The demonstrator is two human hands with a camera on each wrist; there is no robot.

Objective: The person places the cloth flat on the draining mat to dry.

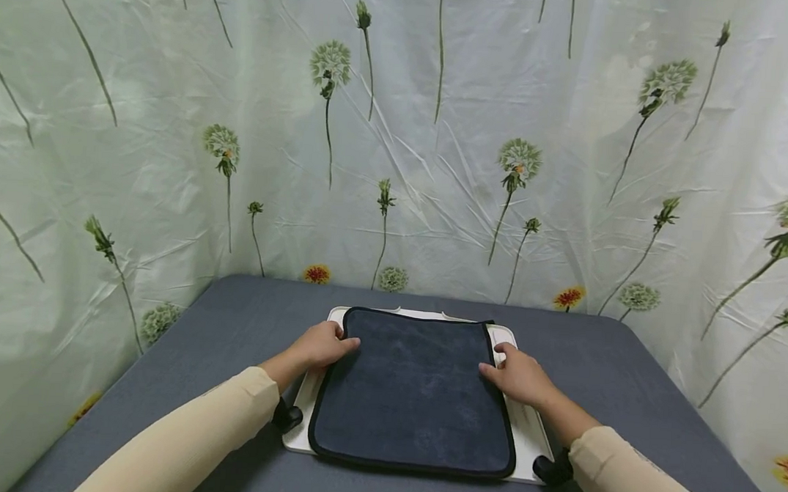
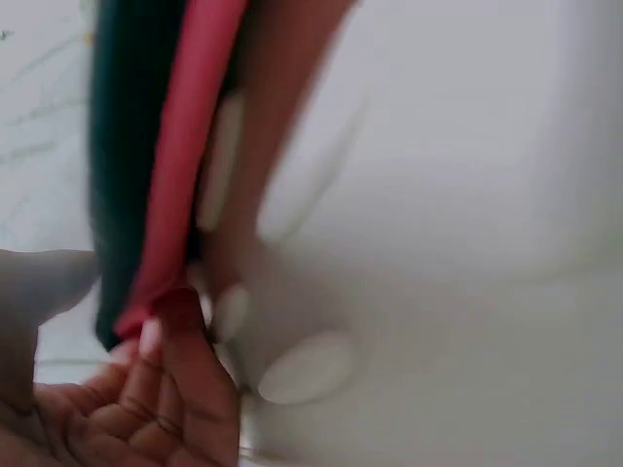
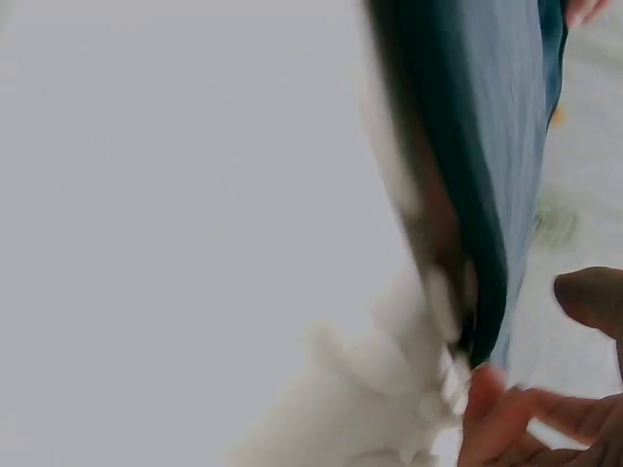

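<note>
A dark blue rectangular mat (image 1: pixel 420 394) with black edging lies over a white board (image 1: pixel 531 435), whose rim shows round it. My left hand (image 1: pixel 323 346) grips the mat's left edge, thumb over the top. In the left wrist view, its fingers (image 2: pixel 180 389) are curled at a reddish strip along the mat's edge. At the right edge is my right hand (image 1: pixel 520 376), thumb over the mat and fingers by the board's rim. The right wrist view has a fingertip (image 3: pixel 487 381) touching the mat's edge, with the thumb (image 3: pixel 592 297) apart from it.
The board rests on a grey-blue table (image 1: pixel 626 381). Behind and beside the table hangs a pale curtain (image 1: pixel 437 167) with a dandelion print. Black wrist straps (image 1: pixel 552 467) sit close to the board's near corners.
</note>
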